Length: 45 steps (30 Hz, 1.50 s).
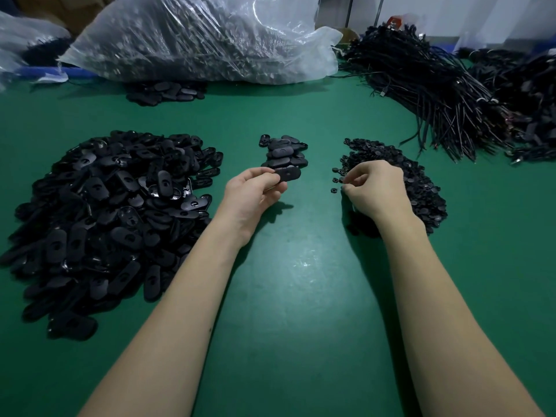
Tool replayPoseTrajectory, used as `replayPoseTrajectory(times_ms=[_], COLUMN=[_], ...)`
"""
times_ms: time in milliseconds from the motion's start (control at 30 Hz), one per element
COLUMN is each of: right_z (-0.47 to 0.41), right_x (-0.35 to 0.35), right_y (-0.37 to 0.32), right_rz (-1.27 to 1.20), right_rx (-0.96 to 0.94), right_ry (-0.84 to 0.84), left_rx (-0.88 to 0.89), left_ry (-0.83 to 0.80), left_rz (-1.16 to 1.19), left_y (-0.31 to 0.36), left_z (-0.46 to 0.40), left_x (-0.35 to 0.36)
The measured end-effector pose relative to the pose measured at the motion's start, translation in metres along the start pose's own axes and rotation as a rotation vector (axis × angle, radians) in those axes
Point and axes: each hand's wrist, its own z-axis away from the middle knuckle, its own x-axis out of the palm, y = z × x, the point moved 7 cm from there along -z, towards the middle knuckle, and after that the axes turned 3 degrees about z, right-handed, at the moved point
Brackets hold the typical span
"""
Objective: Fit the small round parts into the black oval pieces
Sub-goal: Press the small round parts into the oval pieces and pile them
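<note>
My left hand (255, 194) holds a black oval piece (287, 174) between thumb and fingers, just in front of a small stack of oval pieces (285, 152). A big heap of loose black oval pieces (111, 212) lies to the left. My right hand (376, 188) rests on the left edge of a pile of small round parts (421, 188), fingertips pinched together at a small round part (343, 185); whether it is lifted is hard to tell. A few loose round parts (335, 179) lie beside the fingertips.
The green table mat (301, 281) stretches toward me. A large clear plastic bag (195, 37) full of dark parts lies at the back, with a few oval pieces (165, 91) in front of it. Bundles of black cables (436, 85) fill the back right.
</note>
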Motion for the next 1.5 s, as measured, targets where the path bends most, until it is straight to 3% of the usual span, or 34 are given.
replayPoseTrajectory(times_ms=[200,433,700,1500], right_z=[0.001,0.013,0.016,0.020], right_x=[-0.005,0.005,0.011,0.016], right_y=[-0.009,-0.039,-0.046,-0.051], right_rz=[-0.068,-0.662,-0.710,-0.704], right_rx=[-0.051,-0.077,-0.113,-0.132], right_ry=[0.016,-0.265,-0.351,-0.343], left_rx=[-0.019,-0.015,-0.008,0.019], left_ry=[-0.027,-0.041,-0.051,-0.061], left_rz=[0.073,0.058,0.046,0.034], left_y=[-0.001,-0.003,-0.003,-0.003], left_z=[-0.002,-0.004,-0.004,-0.004], left_x=[0.001,0.002,0.002,0.002])
